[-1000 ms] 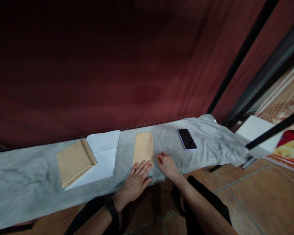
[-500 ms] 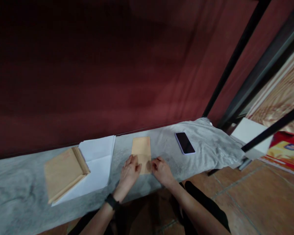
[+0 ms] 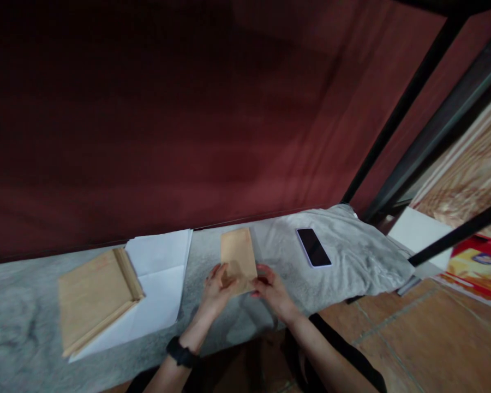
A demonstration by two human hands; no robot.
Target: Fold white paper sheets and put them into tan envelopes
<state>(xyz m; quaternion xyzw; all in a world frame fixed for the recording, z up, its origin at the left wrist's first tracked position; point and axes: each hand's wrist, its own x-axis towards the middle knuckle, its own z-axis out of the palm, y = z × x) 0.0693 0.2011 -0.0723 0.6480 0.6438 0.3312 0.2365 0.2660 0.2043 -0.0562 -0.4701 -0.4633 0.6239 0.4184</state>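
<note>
A tan envelope [image 3: 238,257] is held by its near end, slightly lifted off the grey cloth-covered table [image 3: 33,327]. My left hand [image 3: 213,289] grips its near left corner and my right hand [image 3: 271,289] grips its near right corner. A black band sits on my left wrist. To the left lies a stack of tan envelopes [image 3: 92,297] on top of white paper sheets [image 3: 157,275].
A dark phone [image 3: 313,247] lies face up on the cloth to the right. A dark red curtain hangs behind the table. Black metal bars [image 3: 396,117] rise at the right, with a white box [image 3: 419,232] and tiled floor [image 3: 413,338] beyond.
My left hand moved from lying flat on the envelope's near end to gripping its corner. Both hands now pinch the envelope and its near end has lifted off the cloth.
</note>
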